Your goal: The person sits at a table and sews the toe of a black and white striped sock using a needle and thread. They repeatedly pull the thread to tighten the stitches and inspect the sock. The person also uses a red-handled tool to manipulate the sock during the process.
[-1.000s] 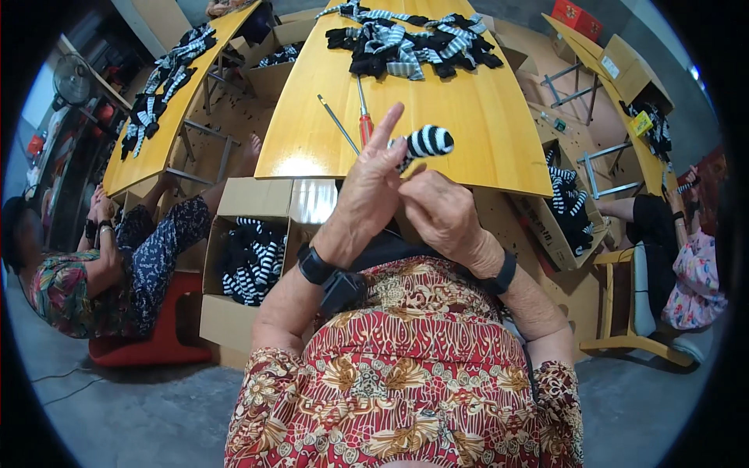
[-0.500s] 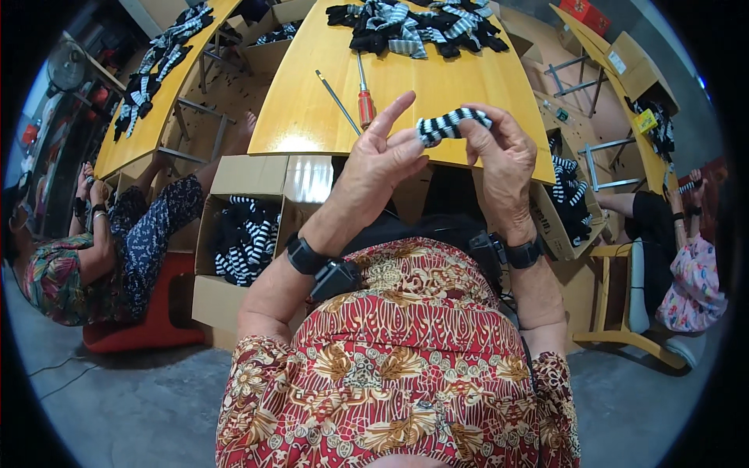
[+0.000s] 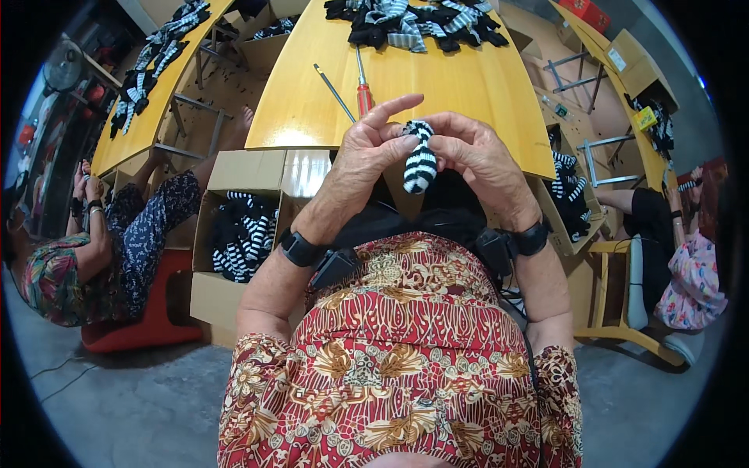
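A small black-and-white striped knitted piece hangs between my hands at the near edge of the table, its rounded end pointing down toward me. My left hand pinches its upper part with the thumb, while one finger sticks out above it. From the other side, my right hand grips the same upper part between thumb and fingers. What kind of knitwear it is, I cannot tell. Beyond my left hand, a screwdriver with a red handle and a thin dark rod lie on the yellow table.
A heap of black, grey and white knitwear covers the table's far end. Open cardboard boxes of striped pieces stand at left and right. People sit at side tables, one on a red chair; a wooden chair stands at right.
The striped piece has turned from lying sideways to hanging downward. My right hand has moved left and lower, close to my left hand, whose thumb now presses on the piece.
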The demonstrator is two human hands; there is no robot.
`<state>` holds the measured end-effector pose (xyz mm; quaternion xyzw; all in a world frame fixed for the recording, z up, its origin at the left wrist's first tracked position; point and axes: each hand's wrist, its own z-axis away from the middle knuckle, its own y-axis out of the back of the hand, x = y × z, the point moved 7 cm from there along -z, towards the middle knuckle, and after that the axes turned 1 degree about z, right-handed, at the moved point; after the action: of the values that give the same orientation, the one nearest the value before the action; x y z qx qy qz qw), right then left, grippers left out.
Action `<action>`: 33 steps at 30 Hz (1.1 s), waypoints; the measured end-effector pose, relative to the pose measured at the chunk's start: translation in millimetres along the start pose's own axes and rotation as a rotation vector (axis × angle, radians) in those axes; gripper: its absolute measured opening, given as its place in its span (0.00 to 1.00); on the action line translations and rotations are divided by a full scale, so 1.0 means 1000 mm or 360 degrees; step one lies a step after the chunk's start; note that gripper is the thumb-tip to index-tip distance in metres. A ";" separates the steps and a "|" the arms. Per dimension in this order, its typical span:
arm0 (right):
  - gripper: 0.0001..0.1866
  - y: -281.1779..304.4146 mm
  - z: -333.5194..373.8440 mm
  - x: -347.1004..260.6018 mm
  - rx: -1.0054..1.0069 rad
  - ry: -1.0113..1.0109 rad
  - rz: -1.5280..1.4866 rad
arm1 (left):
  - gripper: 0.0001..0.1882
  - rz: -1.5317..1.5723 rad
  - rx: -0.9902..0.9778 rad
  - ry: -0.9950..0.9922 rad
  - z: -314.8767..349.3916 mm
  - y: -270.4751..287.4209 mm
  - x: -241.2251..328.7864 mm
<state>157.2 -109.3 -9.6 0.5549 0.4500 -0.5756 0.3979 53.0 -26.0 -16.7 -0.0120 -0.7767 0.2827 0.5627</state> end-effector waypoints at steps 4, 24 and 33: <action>0.09 0.000 0.002 -0.009 0.0026 0.0122 0.0171 | 0.29 0.0007 0.0048 -0.0029 0.000 0.007 -0.002; 0.05 -0.030 0.020 -0.060 -0.0145 0.0446 0.0222 | 0.48 -0.0681 -0.0343 -0.0231 0.037 -0.056 0.041; 0.13 -0.027 0.009 -0.052 -0.0125 0.0441 0.0252 | 0.26 0.0047 -0.0042 -0.0037 0.020 -0.035 0.022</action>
<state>132.0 -112.2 44.5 0.6468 0.4776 -0.4423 0.3975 37.7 -56.7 14.7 -0.0276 -0.7867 0.2808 0.5491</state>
